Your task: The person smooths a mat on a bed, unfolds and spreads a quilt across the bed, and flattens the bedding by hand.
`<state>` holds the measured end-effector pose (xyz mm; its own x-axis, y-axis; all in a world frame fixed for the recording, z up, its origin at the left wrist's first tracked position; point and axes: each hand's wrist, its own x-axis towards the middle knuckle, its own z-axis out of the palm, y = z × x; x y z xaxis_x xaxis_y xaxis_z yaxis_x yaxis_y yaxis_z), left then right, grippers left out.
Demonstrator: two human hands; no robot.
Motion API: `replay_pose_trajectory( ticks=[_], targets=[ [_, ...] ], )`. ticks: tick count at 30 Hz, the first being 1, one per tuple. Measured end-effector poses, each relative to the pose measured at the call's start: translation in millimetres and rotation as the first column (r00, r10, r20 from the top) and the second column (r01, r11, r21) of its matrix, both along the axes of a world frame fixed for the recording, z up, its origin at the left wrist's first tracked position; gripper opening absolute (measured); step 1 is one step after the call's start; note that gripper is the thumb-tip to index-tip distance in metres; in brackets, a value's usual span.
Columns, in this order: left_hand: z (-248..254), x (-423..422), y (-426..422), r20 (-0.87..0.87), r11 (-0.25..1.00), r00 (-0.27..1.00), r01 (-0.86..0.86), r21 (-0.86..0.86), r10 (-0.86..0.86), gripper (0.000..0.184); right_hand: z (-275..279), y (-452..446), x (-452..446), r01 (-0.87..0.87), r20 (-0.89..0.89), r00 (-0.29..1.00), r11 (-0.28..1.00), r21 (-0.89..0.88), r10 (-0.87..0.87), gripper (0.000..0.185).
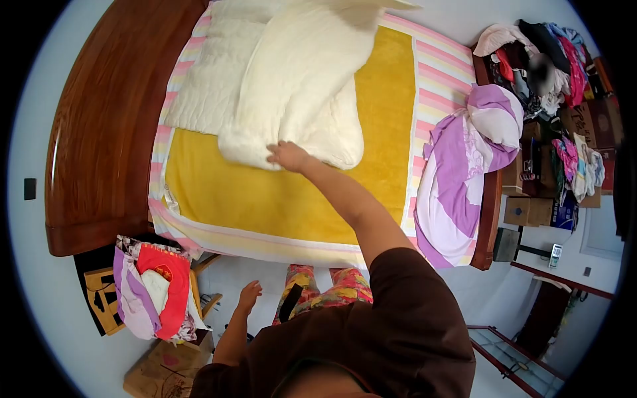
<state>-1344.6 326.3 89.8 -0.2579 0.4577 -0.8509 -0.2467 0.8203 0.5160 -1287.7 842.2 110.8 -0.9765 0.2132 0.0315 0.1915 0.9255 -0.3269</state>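
A thick cream quilt (305,73) lies partly folded across the bed, its far end raised and blurred at the top of the view. My right hand (289,156) reaches over the bed to the quilt's near edge, fingers somewhat apart and seemingly resting against it. Beneath the quilt spreads a mustard-yellow blanket (279,205). To the left, a quilted off-white pad (212,86) is partly covered by the quilt. My left hand (249,296) hangs low beside the bed, holding nothing, with its fingers apart.
A striped sheet (259,247) covers the mattress between a wooden headboard (113,132) and footboard (490,219). Purple-and-white bedding (458,179) is bunched at the foot. Folded cloths (162,285) sit on a chair at lower left. Clothes (537,66) and boxes (527,211) are piled at right.
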Motion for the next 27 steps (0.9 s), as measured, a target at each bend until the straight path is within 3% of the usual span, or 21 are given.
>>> replay_pose_trajectory(
  ticks=[7, 11, 12, 13, 14, 15, 17, 18, 21, 22, 23, 24, 27],
  targets=[
    [-11.2, -2.7, -22.8, -0.057, 0.986, 0.998, -0.004, -0.167, -0.005, 0.044, -29.5, 18.6, 66.0, 0.198, 0.237, 0.95, 0.979, 0.04, -0.202, 0.034],
    [-9.0, 22.1, -22.4, -0.071, 0.991, 0.997, -0.014, -0.136, 0.004, 0.041, -19.4, 64.3, 115.4, 0.305, 0.207, 0.937, 0.947, -0.1, -0.28, 0.036],
    [-5.5, 31.8, -20.0, -0.072, 0.994, 0.997, -0.012, -0.112, 0.004, 0.041, -12.9, 94.3, 125.3, 0.332, 0.235, 0.925, 0.935, -0.123, -0.298, 0.028],
    [-4.1, 40.5, -17.0, -0.078, 0.996, 0.997, -0.013, -0.083, 0.007, 0.04, -13.7, 137.5, 146.7, 0.428, 0.049, 0.903, 0.882, -0.197, -0.428, 0.023],
    [-1.4, 50.0, -15.9, -0.088, 0.997, 0.996, -0.04, -0.067, 0.034, 0.04, 24.0, 185.2, 174.4, 0.578, -0.023, 0.744, 0.662, -0.477, -0.667, 0.022],
    [2.8, 59.9, -16.7, -0.092, 0.997, 0.994, -0.06, -0.058, 0.055, 0.039, 24.2, 255.2, 221.2, 0.599, -0.333, 0.673, 0.751, -0.278, -0.66, 0.025],
    [0.4, 76.8, -42.2, -0.025, 0.981, 0.981, -0.192, -0.007, 0.191, 0.039, 119.6, 356.1, 342.5, 0.796, -0.466, 0.378, 0.538, -0.278, -0.8, 0.025],
    [4.7, 87.2, -45.6, -0.099, 0.984, 0.986, -0.145, -0.107, 0.134, 0.038, 162.9, 390.2, 414.0, 0.872, -0.521, 0.232, 0.412, -0.263, -0.822, 0.024],
    [22.9, 120.8, -39.8, -0.229, 0.93, 0.971, -0.021, -0.366, -0.068, 0.035, 211.5, 402.6, 605.7, 0.972, -0.69, -0.184, -0.028, -0.231, -0.7, 0.032],
    [18.3, 132.5, -42.8, -0.24, 0.953, 0.97, -0.048, -0.3, -0.027, 0.036, 220.6, 400.1, 661.6, 0.949, -0.731, -0.312, -0.168, -0.266, -0.607, 0.037],
    [11.1, 149.0, -40.5, -0.212, 0.962, 0.977, -0.066, -0.264, 0.008, 0.036, 216.4, 386.8, 688.8, 0.915, -0.709, -0.39, -0.333, -0.228, -0.588, 0.035],
    [1.9, 161.6, -39.4, -0.184, 0.97, 0.982, -0.079, -0.229, 0.036, 0.037, 199.0, 380.7, 713.6, 0.895, -0.718, -0.416, -0.389, -0.217, -0.558, 0.036],
    [-7.7, 186.7, -18.9, -0.077, 0.99, 0.997, 0.003, -0.142, -0.014, 0.039, 163.9, 345.0, 719.4, 0.89, -0.644, -0.452, -0.36, -0.279, -0.618, 0.036]
  ],
)
